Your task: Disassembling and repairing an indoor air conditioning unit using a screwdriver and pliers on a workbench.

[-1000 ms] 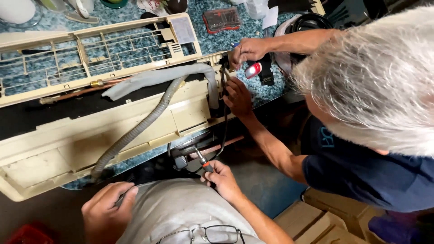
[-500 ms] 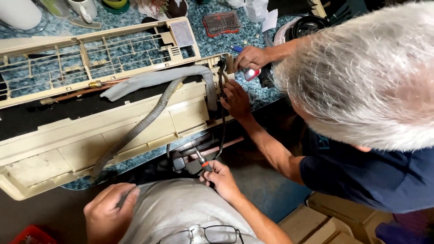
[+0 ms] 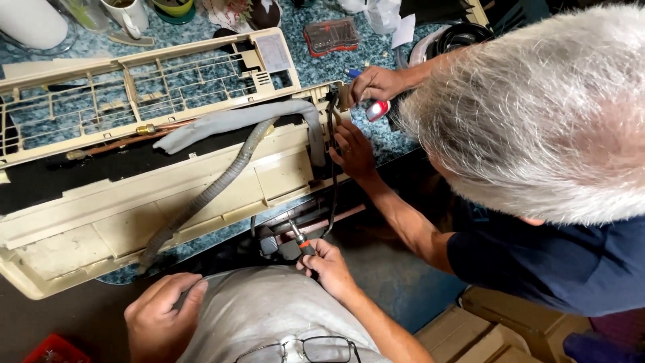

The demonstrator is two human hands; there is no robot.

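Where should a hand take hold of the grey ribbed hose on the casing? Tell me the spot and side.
Grip the grey ribbed hose at its bare middle stretch, coming from above. There it lies flat and exposed across the cream casing, while its upper end tucks under the grey foam sleeve.

Soft, even light falls from above on the speckled counter (image 3: 316, 64), bright across the cream casing (image 3: 201, 188) and a co-worker's grey hair (image 3: 537, 114), while the gap below the counter's near edge lies in deep shadow, with slight softness toward the frame corners.
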